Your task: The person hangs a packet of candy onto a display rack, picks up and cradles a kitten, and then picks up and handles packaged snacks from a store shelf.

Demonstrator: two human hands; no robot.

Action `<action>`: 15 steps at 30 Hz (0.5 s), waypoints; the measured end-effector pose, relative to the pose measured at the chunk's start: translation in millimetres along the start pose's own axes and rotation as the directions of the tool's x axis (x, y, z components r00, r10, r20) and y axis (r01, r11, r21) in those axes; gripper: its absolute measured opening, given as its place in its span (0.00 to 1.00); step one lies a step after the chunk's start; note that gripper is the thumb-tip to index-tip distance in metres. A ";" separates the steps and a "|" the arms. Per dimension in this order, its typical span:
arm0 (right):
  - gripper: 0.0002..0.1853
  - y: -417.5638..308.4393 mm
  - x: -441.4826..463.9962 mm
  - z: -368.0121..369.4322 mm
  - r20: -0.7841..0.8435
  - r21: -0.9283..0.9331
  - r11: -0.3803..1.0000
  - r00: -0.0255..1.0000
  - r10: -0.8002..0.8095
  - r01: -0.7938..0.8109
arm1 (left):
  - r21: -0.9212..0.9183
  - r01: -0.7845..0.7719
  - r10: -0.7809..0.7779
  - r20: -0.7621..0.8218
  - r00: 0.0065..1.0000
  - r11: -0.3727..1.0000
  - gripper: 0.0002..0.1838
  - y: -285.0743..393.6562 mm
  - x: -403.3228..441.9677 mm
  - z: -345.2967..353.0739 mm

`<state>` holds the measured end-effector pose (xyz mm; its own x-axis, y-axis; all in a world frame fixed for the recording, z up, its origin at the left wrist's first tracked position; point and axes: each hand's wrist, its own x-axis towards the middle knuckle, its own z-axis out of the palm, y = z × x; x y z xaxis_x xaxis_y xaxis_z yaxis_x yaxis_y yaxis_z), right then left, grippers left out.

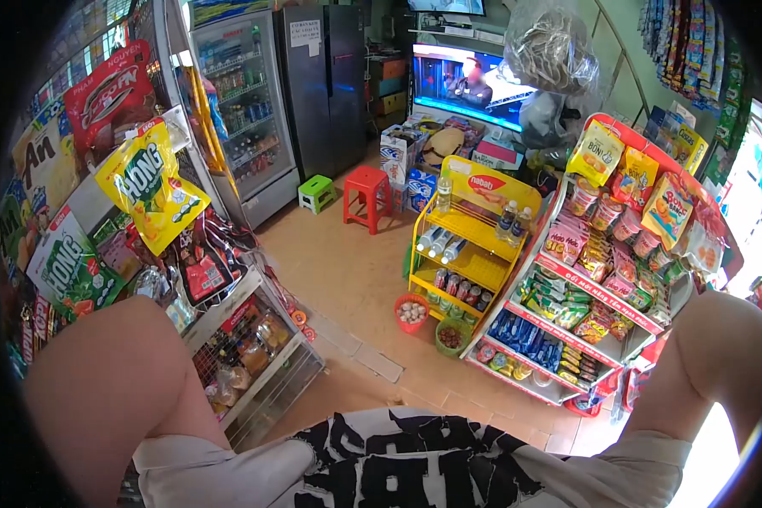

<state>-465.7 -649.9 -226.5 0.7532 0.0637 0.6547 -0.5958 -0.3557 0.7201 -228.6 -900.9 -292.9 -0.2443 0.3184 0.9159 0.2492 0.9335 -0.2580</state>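
Neither of my hands shows in the head view. My bent left arm point(114, 381) rises at the lower left beside a rack of hanging snack packets, and its forearm and hand are hidden. At the lower right my bent right arm point(720, 356) overlaps the end of a snack shelf point(601, 292). Both arms come out of the short sleeves of a white shirt point(398, 461) with black print. Nearest to the left arm hang a green packet point(76, 267) and a yellow packet point(152, 186).
A yellow rack point(470, 224) with bottles and cans stands ahead, with a red basket point(411, 313) and a green basket point(453, 337) beside it. Farther back are a red stool point(367, 199), a green stool point(317, 194), a glass-door fridge point(244, 110) and a television point(466, 85).
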 end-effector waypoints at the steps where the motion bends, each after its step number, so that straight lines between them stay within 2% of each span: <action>1: 0.15 -1.8 -0.5 -0.7 0.001 -0.003 1.000 1.000 -0.003 0.003 | 0.006 -0.010 0.010 0.001 1.000 1.000 0.21 0.9 0.8 -0.2; 15: 0.11 -8.4 4.4 -9.2 -0.083 -0.050 0.999 0.996 -0.015 0.011 | 0.039 0.000 -0.001 0.024 1.000 0.999 0.23 -7.2 1.0 8.2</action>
<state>-460.0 -638.1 -227.6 0.7363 0.1457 0.6608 -0.6008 -0.3084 0.7375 -238.4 -906.0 -292.6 -0.2670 0.3212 0.9086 0.2128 0.9392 -0.2695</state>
